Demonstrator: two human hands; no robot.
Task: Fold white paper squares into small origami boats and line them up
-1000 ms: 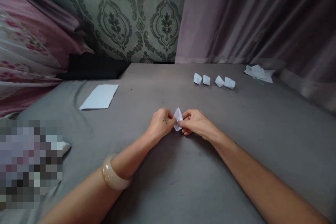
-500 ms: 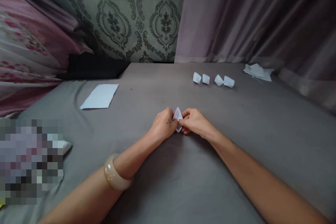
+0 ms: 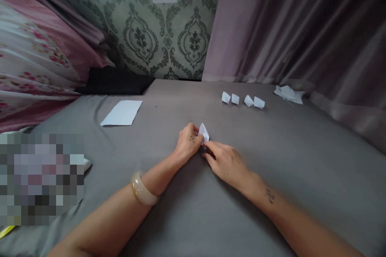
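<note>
A small folded white paper piece (image 3: 204,132) rests on the grey sheet (image 3: 286,160) in the middle of the view. My left hand (image 3: 188,142), with a pale bangle on its wrist, pinches the piece's left side. My right hand (image 3: 224,162) lies just below and to the right of it, palm down, its fingertips pressing the paper's lower edge. Only the top point of the paper shows above my fingers.
Several small folded paper pieces (image 3: 243,100) sit in a row farther back. A flat white sheet (image 3: 122,113) lies at the back left, crumpled paper scraps (image 3: 288,93) at the back right by the curtain. Patterned bedding rises on the left.
My right hand has dropped from beside the paper to below it, with fingers flatter against its lower edge. The camera has tilted, shifting the scene slightly.
</note>
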